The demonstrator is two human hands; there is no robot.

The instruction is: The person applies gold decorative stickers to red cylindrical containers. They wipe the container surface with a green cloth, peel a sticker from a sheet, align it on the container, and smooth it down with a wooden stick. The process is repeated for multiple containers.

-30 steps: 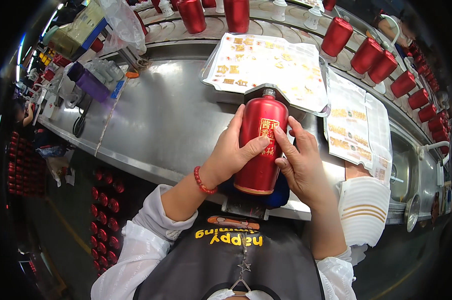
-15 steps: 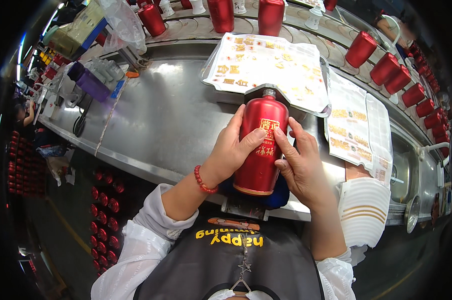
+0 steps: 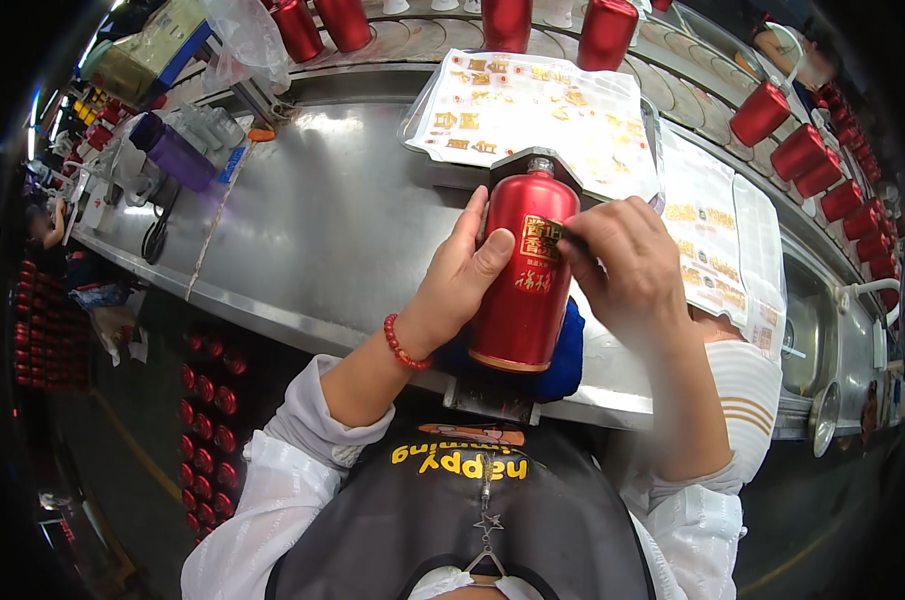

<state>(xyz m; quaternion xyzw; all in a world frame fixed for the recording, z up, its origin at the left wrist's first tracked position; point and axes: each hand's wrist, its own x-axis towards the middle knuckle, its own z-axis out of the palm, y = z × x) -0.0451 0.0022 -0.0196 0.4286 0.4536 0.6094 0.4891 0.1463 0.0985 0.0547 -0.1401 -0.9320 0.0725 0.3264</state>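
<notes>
A glossy red bottle (image 3: pixel 520 325) with an open clear neck leans in front of me, its base toward my apron. Gold square characters and smaller gold writing mark its front. My left hand (image 3: pixel 454 280) is wrapped round its left side, thumb on the front. My right hand (image 3: pixel 632 255) has its fingers bent and pinched at the right edge of the gold square; whether a piece of label is between them is hidden. Behind the bottle's neck shows a dark angular holder (image 3: pixel 569 172), and a blue cloth (image 3: pixel 569 350) lies under its base.
Sheets of gold stickers (image 3: pixel 532 105) cover a metal tray (image 3: pixel 409 132) behind the bottle. More sticker sheets (image 3: pixel 717 245) lie right, beside another person's striped white sleeve (image 3: pixel 747 385). Red bottles (image 3: pixel 607 35) stand on a curved conveyor. A purple bottle (image 3: pixel 177 155) is left, a sink (image 3: pixel 804 340) right.
My right hand has lifted from flat on the bottle's front to a bent-finger pinch at the gold square's right edge. My left hand keeps its hold. Conveyor bottles have shifted.
</notes>
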